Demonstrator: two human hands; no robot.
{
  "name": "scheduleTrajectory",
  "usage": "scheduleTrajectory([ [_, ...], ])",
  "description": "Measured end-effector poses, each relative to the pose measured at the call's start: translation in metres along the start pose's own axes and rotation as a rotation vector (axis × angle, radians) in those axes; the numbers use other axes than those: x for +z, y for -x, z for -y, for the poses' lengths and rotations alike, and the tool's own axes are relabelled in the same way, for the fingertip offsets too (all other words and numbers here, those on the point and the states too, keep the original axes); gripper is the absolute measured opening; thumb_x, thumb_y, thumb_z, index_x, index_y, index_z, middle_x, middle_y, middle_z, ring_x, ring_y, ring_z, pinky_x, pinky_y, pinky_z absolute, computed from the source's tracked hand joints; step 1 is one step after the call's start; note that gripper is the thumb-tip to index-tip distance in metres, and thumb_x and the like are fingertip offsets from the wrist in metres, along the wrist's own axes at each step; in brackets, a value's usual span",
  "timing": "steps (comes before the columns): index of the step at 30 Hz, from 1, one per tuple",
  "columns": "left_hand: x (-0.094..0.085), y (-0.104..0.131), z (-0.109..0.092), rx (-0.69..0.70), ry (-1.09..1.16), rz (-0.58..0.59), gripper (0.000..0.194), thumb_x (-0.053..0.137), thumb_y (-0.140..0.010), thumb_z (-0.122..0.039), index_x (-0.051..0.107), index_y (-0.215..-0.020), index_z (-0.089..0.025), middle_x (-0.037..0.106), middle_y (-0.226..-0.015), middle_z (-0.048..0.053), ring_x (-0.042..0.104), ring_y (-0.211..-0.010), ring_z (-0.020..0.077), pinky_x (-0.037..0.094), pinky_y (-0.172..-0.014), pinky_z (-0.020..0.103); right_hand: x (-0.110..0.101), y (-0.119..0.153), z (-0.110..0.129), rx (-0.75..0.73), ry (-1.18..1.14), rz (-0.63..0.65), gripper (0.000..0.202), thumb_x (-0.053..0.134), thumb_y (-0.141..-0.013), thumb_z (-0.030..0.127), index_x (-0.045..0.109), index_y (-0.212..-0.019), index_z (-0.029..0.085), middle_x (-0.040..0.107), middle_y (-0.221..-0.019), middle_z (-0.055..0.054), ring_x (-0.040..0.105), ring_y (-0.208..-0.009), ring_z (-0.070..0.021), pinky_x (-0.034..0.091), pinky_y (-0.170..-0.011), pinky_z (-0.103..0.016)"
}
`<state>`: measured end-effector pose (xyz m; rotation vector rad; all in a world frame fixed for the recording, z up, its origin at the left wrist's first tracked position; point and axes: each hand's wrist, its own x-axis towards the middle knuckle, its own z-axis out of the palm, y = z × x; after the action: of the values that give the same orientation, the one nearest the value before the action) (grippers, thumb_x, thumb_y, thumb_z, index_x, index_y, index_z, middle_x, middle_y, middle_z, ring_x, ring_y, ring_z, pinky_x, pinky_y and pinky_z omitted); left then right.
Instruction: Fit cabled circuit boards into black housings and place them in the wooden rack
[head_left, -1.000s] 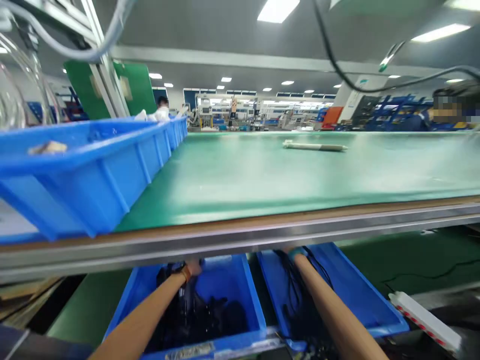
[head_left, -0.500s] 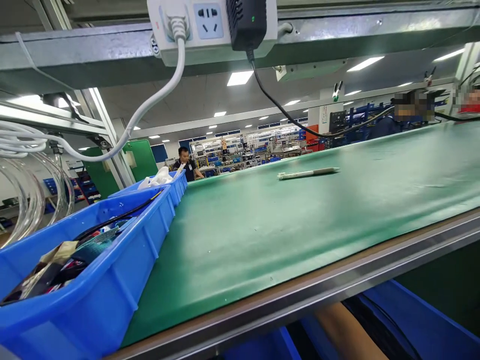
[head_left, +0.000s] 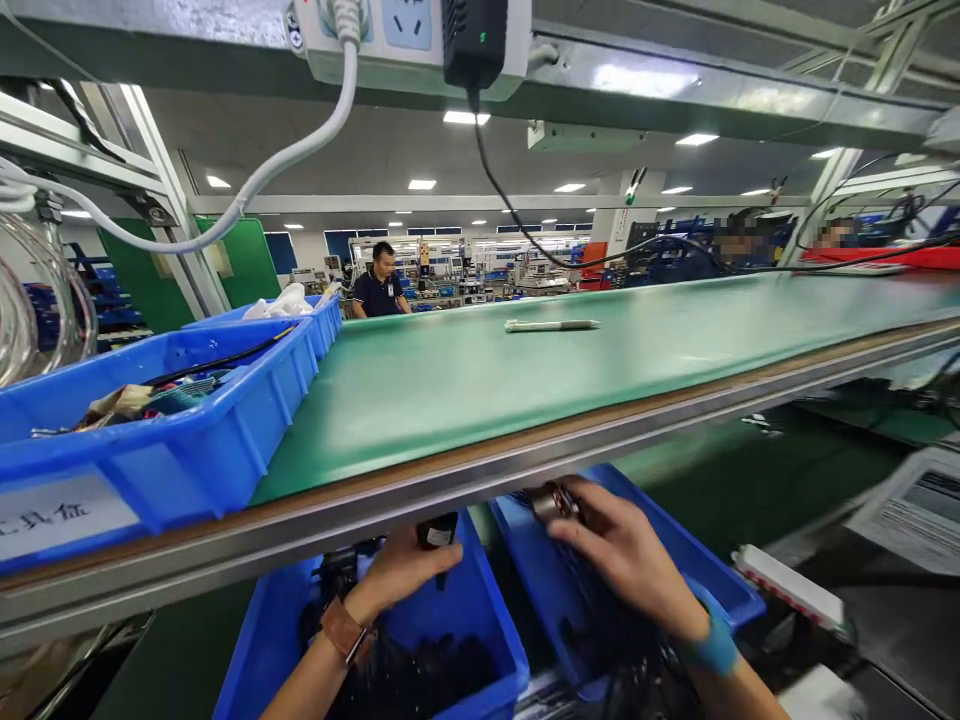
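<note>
My left hand (head_left: 401,570), with a brown watch strap at the wrist, is closed around a black part with a white label (head_left: 438,536), above the left blue bin (head_left: 501,645). That bin holds a heap of black parts (head_left: 420,665). Over the right blue bin (head_left: 694,570), my right hand (head_left: 619,545) grips a silver cylindrical part (head_left: 551,500) with a copper-coloured inside, between thumb and fingers. A blue band circles the right wrist. Black cabled pieces lie in the right bin. The shelf edge partly hides the far ends of both bins.
A green-topped shelf (head_left: 420,400) with a metal front edge runs above the bins, a pen (head_left: 551,325) lying on it. A blue tool bin (head_left: 217,450) stands at its left. Overhead hangs a power strip (head_left: 409,60) with cables. A person (head_left: 379,285) stands beyond.
The view has levelled and tipped downward, bringing both hands and the two lower bins into sight. Earlier only a forearm showed below the shelf.
</note>
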<state>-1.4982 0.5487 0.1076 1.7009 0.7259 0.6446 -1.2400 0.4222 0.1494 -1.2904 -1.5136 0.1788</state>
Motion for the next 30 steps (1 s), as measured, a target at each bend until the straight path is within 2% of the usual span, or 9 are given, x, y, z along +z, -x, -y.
scheduleTrajectory([
  [2,0.027,0.012,-0.011,0.049,0.139,0.065,0.036,0.084,-0.073,-0.046,0.068,-0.085,-0.015,0.071,-0.084,0.006,0.064,-0.077,0.0189,0.053,-0.069,0.030,-0.017,0.032,0.031,-0.121,0.031,0.047,0.039,0.077,-0.087,0.037,0.072,-0.125,0.029,0.077,-0.114,-0.004,0.074,-0.102,-0.0233,0.061,-0.089,-0.028],
  [6,0.085,0.054,-0.016,0.041,0.576,0.162,0.047,0.087,-0.067,-0.049,0.064,-0.096,-0.020,0.069,-0.108,0.009,0.066,-0.095,0.0255,0.056,-0.071,0.033,-0.025,0.082,0.071,-0.190,0.043,0.196,0.052,0.065,-0.094,0.017,0.058,-0.141,0.038,0.073,-0.124,-0.001,0.070,-0.113,-0.0170,0.057,-0.093,-0.020],
  [9,0.124,0.084,-0.004,-0.058,0.744,0.138,0.050,0.091,-0.062,-0.049,0.062,-0.093,-0.021,0.068,-0.099,0.005,0.065,-0.083,0.0213,0.054,-0.070,0.032,-0.018,0.109,0.074,-0.063,0.048,0.298,0.054,0.059,-0.095,0.010,0.057,-0.142,0.037,0.069,-0.127,-0.003,0.069,-0.113,-0.0170,0.057,-0.094,-0.022],
  [13,0.158,0.109,0.016,-0.201,0.811,-0.061,0.056,0.096,-0.052,-0.046,0.065,-0.090,-0.020,0.064,-0.083,0.000,0.059,-0.078,0.0167,0.049,-0.073,0.028,-0.009,0.145,0.063,0.080,0.011,0.343,0.056,0.059,-0.094,0.010,0.055,-0.144,0.036,0.065,-0.131,-0.004,0.066,-0.117,-0.0177,0.055,-0.099,-0.025],
  [17,0.174,0.125,0.030,-0.223,0.852,-0.085,0.054,0.097,-0.049,-0.045,0.066,-0.085,-0.019,0.063,-0.082,0.001,0.056,-0.080,0.0167,0.046,-0.074,0.028,-0.005,0.178,0.058,0.195,-0.086,0.306,0.056,0.069,-0.094,0.029,0.053,-0.148,0.031,0.065,-0.135,-0.008,0.062,-0.125,-0.0236,0.052,-0.107,-0.035],
  [19,0.178,0.132,0.036,-0.212,0.855,-0.072,0.053,0.096,-0.049,-0.045,0.066,-0.084,-0.019,0.063,-0.080,0.000,0.055,-0.078,0.0165,0.045,-0.073,0.028,-0.002,0.190,0.058,0.299,-0.152,0.251,0.057,0.071,-0.092,0.037,0.054,-0.146,0.027,0.067,-0.132,-0.011,0.065,-0.121,-0.0261,0.055,-0.104,-0.038],
  [22,0.178,0.138,0.043,-0.183,0.815,-0.063,0.050,0.095,-0.053,-0.043,0.065,-0.087,-0.020,0.064,-0.083,0.000,0.057,-0.081,0.0180,0.044,-0.074,0.028,0.004,0.202,0.059,0.423,-0.226,0.148,0.045,0.075,-0.088,0.041,0.064,-0.128,0.023,0.072,-0.121,-0.011,0.071,-0.107,-0.0254,0.060,-0.094,-0.036],
  [25,0.176,0.139,0.044,-0.158,0.773,-0.016,0.047,0.093,-0.058,-0.039,0.064,-0.090,-0.021,0.069,-0.094,0.004,0.061,-0.088,0.0212,0.045,-0.081,0.032,0.009,0.208,0.062,0.376,-0.176,0.054,0.031,0.076,-0.087,0.038,0.070,-0.113,0.023,0.074,-0.117,-0.011,0.073,-0.103,-0.0236,0.061,-0.087,-0.031],
  [30,0.175,0.137,0.037,-0.100,0.661,0.027,0.040,0.089,-0.064,-0.037,0.062,-0.088,-0.020,0.073,-0.102,0.007,0.064,-0.091,0.0236,0.048,-0.084,0.035,0.015,0.219,0.063,0.274,-0.072,-0.069,0.025,0.075,-0.087,0.028,0.072,-0.110,0.021,0.075,-0.111,-0.011,0.073,-0.101,-0.0228,0.063,-0.083,-0.029],
])
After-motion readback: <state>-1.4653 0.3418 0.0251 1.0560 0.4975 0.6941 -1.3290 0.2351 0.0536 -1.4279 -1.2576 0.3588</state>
